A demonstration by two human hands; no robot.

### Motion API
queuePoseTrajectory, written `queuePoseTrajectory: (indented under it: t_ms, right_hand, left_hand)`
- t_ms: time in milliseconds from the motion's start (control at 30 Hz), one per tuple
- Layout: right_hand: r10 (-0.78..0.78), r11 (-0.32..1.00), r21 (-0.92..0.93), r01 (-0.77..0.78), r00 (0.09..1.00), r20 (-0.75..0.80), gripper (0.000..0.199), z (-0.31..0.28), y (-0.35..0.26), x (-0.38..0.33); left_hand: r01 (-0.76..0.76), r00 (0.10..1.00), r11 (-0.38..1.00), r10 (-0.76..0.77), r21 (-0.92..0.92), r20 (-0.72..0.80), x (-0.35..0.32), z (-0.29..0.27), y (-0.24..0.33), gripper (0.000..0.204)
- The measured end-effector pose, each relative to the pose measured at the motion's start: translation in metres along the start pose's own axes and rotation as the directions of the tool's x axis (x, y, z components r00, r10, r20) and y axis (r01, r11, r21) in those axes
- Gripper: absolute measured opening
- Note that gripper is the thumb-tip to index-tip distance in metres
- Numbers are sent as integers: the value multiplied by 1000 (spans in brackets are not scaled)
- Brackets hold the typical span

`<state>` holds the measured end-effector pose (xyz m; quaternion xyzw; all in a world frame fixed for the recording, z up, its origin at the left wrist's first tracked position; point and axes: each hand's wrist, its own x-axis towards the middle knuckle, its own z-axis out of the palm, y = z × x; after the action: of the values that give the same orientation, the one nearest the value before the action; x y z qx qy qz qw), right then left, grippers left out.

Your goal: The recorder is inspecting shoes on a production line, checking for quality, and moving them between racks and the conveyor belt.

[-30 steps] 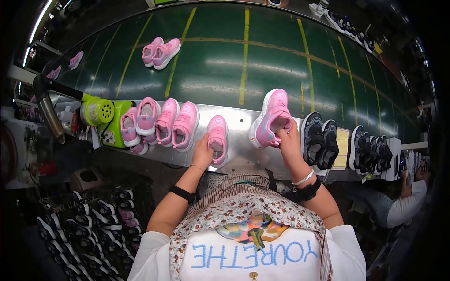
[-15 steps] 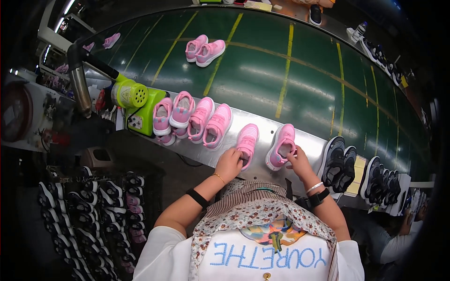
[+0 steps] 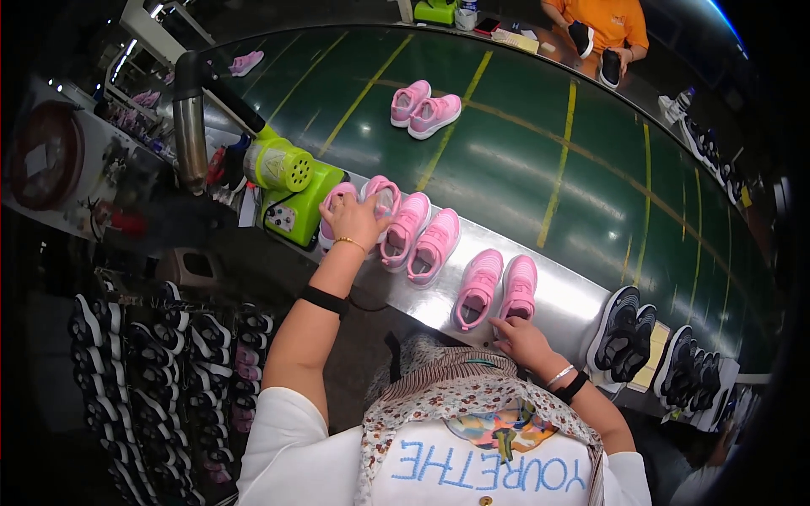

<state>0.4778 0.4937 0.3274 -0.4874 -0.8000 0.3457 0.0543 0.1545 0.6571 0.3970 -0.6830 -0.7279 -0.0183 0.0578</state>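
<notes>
My left hand (image 3: 354, 223) reaches over two pink sneakers at the left end of the metal ledge, fingers on the left sneaker (image 3: 339, 192) and thumb at the right one (image 3: 385, 192). The hand hides much of both and part of what lies beneath. My right hand (image 3: 521, 341) is bent around the heel of a pink sneaker (image 3: 520, 282), fingertips at its collar. Close beside that one stands its mate (image 3: 479, 287), toe pointing away from me. Between my hands sits another pink pair (image 3: 433, 244), heels toward me.
A green machine (image 3: 295, 190) stands at the ledge's left end. Across the green marked belt (image 3: 515, 160) lies a pink pair (image 3: 426, 110). Black sneakers (image 3: 620, 333) stand at right. A person in orange (image 3: 612, 25) holds dark shoes opposite. Shoe racks (image 3: 169, 379) are below left.
My left hand has left the nearer sneaker and gone left to the sneakers by the machine. The sneaker at my right hand has moved left, against its mate. The view has shifted.
</notes>
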Motion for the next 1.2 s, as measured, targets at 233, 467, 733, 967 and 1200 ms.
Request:
queuePoseTrajectory:
  t_ms: [233,467,733,967,1200]
  right_hand:
    - [109,979,-174,-105,994,12,46,21,-21,29]
    - [116,967,-197,-160,969,-216,32,30,-16,48]
    - [176,968,-99,-232,901,-396,34,-12,-28,68]
    - [211,894,-360,-266,960,-187,36,33,25,62]
    - [-303,941,-212,263,934,-188,51,-15,-93,150]
  left_hand:
    - [-11,700,998,-33,56,713,23,-8,-32,47]
    - [-41,832,979,144,-199,537,25,17,-71,48]
    - [19,943,749,207,-663,260,-10,-38,-134,38]
    - [63,955,710,161,-701,249,-79,-54,-150,49]
    - [348,919,686,-117,-639,376,-137,-38,-180,57]
